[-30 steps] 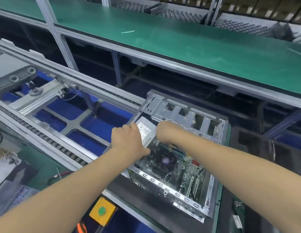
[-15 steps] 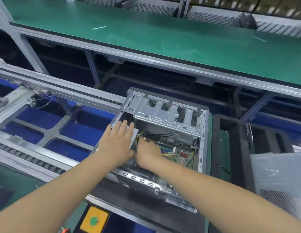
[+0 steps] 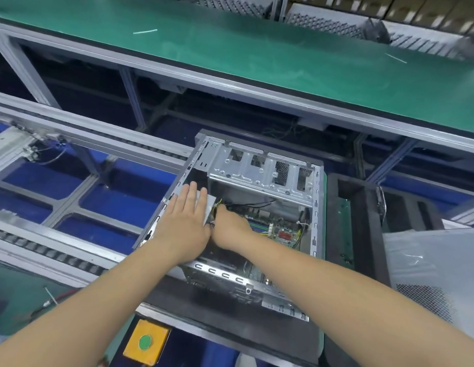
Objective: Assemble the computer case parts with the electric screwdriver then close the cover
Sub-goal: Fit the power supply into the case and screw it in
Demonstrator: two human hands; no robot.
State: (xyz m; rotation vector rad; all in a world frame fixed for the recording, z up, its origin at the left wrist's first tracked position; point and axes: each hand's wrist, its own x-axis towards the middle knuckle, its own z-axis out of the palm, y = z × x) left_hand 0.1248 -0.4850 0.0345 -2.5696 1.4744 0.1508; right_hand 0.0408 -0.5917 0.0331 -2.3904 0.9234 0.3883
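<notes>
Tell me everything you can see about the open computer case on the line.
The computer case is bare silver-grey sheet metal, lying on its side with the cover off, on a dark pallet. A perforated drive cage spans its far end; a green circuit board and wires lie inside. The left hand rests flat on a silver box at its left wall; the right hand reaches inside, its fingers hidden.
</notes>
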